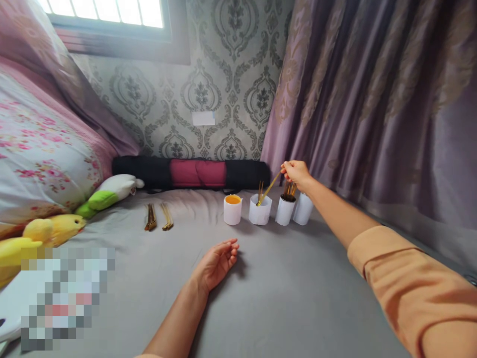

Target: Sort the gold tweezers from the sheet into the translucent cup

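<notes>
My right hand (297,174) is closed on the upper end of a slim gold spoon (271,186). The spoon slants down to the left, and its wider end is at the mouth of a white paper-wrapped cup (260,214). Several thin gold handles (261,188) stick up from that cup. Below my right hand, a white cup with a dark rim (285,213) holds more upright gold utensils (289,189). My left hand (219,261) rests above the grey sheet, palm turned inward, fingers loosely bent and holding nothing.
A white cup with an orange inside (233,211) stands left in the row; another white cup (303,209) stands at its right end. Two bunches of gold utensils (150,219) lie to the left. A black and maroon roll (197,173) lies along the wall, plush toys (55,228) at left.
</notes>
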### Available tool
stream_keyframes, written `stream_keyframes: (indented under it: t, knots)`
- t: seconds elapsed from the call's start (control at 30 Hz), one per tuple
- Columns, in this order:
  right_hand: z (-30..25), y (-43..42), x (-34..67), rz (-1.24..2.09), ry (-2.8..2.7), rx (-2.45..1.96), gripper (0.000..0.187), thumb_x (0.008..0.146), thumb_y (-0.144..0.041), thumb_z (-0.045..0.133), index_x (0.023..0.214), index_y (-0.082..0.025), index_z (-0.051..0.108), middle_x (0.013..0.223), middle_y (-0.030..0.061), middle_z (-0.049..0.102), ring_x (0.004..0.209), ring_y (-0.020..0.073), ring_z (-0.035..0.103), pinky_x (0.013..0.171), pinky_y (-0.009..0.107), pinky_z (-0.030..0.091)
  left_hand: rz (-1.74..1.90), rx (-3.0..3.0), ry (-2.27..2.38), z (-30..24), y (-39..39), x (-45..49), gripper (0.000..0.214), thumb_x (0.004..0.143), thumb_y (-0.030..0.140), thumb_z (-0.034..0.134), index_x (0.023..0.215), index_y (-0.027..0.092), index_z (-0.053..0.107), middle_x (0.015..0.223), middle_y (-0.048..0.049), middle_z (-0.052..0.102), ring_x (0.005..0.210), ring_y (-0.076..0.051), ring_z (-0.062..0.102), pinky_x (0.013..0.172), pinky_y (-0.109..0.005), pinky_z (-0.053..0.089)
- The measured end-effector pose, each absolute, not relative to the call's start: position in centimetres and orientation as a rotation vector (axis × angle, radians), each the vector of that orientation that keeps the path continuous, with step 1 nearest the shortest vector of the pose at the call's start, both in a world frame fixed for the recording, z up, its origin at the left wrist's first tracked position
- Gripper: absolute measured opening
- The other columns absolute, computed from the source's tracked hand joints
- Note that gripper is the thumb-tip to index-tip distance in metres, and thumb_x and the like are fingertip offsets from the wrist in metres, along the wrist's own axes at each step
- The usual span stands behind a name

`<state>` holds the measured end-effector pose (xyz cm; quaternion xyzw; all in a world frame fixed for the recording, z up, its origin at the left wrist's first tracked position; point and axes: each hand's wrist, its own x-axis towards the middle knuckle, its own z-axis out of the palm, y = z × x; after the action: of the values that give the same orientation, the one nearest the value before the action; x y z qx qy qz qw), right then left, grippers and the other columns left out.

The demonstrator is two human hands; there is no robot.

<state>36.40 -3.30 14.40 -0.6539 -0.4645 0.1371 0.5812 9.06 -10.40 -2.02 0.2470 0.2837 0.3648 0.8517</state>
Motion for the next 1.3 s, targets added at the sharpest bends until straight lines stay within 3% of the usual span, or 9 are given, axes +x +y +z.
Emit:
stream_keyframes:
  t: [0.6,1.3]
  knots:
    - [12.7,-0.8,38.5,0.016,-1.331,-1.646,0.021,0.08,-0.025,0.042,0.077,-0.013,0.059,0.063,0.0013,0.06,0.041,0.0045,0.046,0.038,0.015,0.034,0.769,0.478,0.584,-1.8,-10.3,9.0,0.022,0.073,0.007,0.052,0.095,0.007,0.051,0.075,-0.0049,0.056,0.058,-0.006,0.053,0.052,-0.016,0.045]
    - [9.8,0.8,37.0,0.219,-1.458,-1.711,0.019,0.082,-0.021,0.042,0.077,-0.012,0.058,0.063,0.0005,0.059,0.04,0.0016,0.042,0.038,0.011,0.032,0.765,0.468,0.56,-1.9,-10.2,8.9,0.022,0.073,0.008,0.053,0.094,0.008,0.052,0.075,-0.0048,0.057,0.059,-0.007,0.054,0.053,-0.017,0.046]
